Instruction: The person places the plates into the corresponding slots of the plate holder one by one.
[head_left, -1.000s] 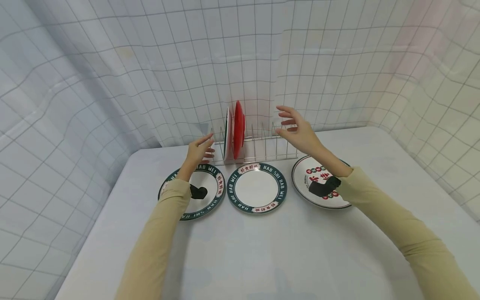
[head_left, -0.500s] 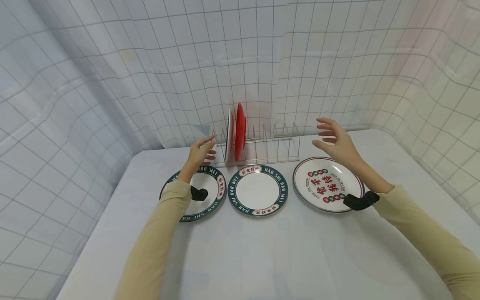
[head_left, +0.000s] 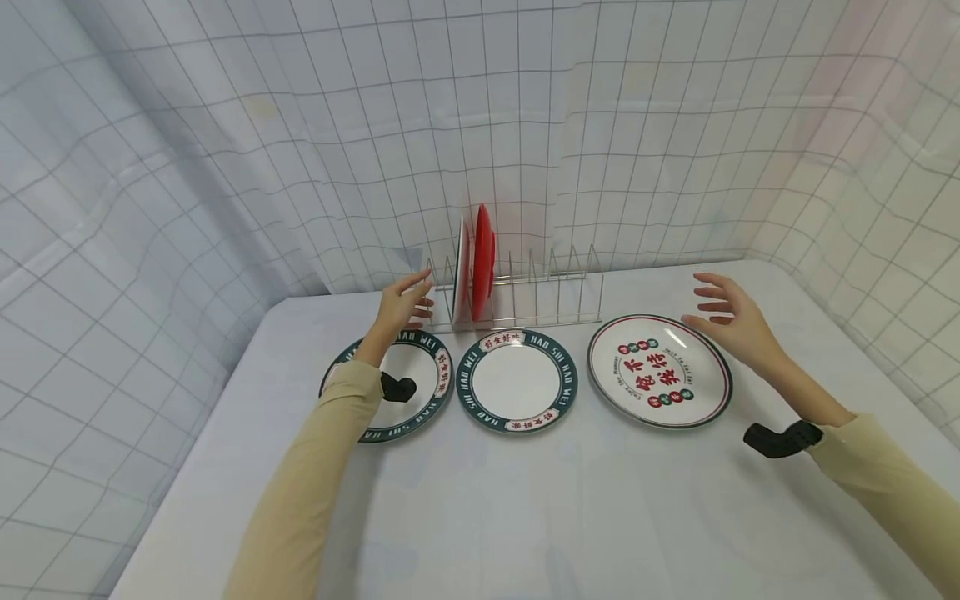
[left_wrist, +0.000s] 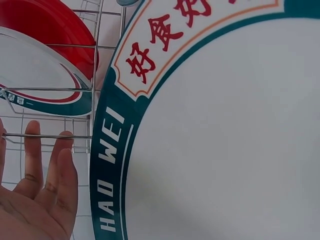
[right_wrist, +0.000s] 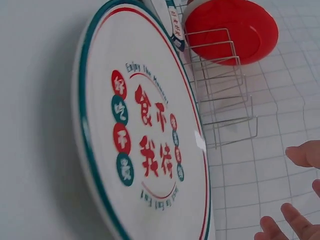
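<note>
My left hand (head_left: 393, 308) is at the left end of a wire dish rack (head_left: 555, 322), fingers loosely bent. In the left wrist view a rack wire crosses the left fingertips (left_wrist: 33, 129). Below that hand lies a green-rimmed white plate (head_left: 420, 371), partly hidden by the wrist. Two plates stand upright in the rack: a white one with a green rim (head_left: 461, 275) and a red one (head_left: 483, 262). My right hand (head_left: 738, 329), fingers spread and holding nothing, hovers past the upper right rim of a white plate with red lettering (head_left: 656, 371).
Between the two outer plates lies a second green-rimmed plate (head_left: 517, 379), in front of the rack. A white table (head_left: 480, 508) carries everything. Grid-patterned white cloth (head_left: 525, 108) hangs behind and at both sides. Each wrist bears a black camera mount (head_left: 780, 439).
My right hand has moved right and toward me, from over the rack's right end to beyond the right plate, uncovering its lettering. The left hand stays at the rack.
</note>
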